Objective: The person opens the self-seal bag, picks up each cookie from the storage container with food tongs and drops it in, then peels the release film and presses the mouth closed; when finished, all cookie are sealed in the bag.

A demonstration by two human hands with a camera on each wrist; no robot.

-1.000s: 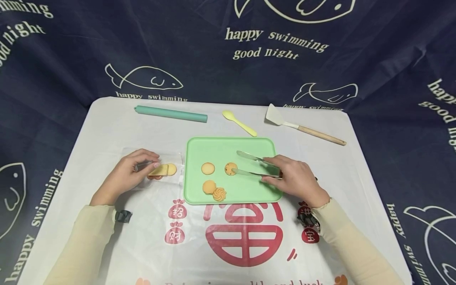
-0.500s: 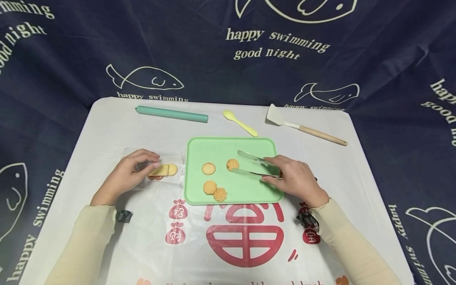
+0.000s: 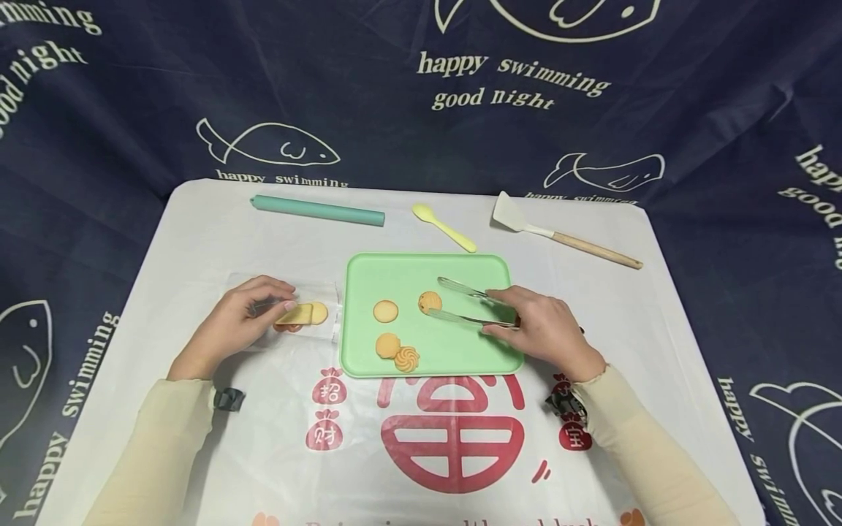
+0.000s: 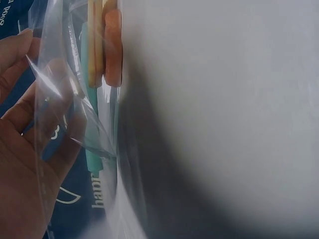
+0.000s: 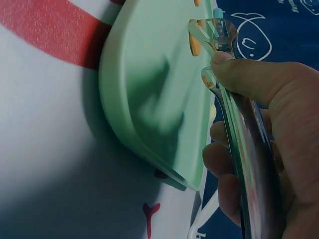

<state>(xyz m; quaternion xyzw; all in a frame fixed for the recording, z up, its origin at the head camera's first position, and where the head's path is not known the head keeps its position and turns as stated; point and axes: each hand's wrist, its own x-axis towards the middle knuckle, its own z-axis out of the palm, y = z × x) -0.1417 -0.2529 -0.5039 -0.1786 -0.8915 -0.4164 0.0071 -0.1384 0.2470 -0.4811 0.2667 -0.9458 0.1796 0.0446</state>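
My left hand [image 3: 240,314] holds a clear plastic bag [image 4: 62,74] left of the tray. Inside the bag lie a rectangular biscuit [image 3: 296,314], a round pale cookie [image 3: 320,313] and a browner one [image 4: 113,50] underneath. With my right hand [image 3: 546,325] I grip metal tongs [image 3: 468,319] over the right half of the green tray [image 3: 460,358]. The tongs' arms are spread, the nearer tip overlapping a chip-dotted cookie [image 3: 430,300] in the head view. Further left on the tray are a plain round cookie [image 3: 385,311], another round cookie [image 3: 387,345] and a swirled cookie [image 3: 407,359].
Along the back of the white table lie a teal rolling pin [image 3: 319,210], a yellow spoon [image 3: 447,230] and a spatula [image 3: 559,237] with a wooden handle. A dark blue curtain [image 3: 381,131] hangs right behind the table edge.
The chip-dotted cookie has shifted slightly away from me and tilted or turned beside the nearer tong tip. Both hands stay almost in place.
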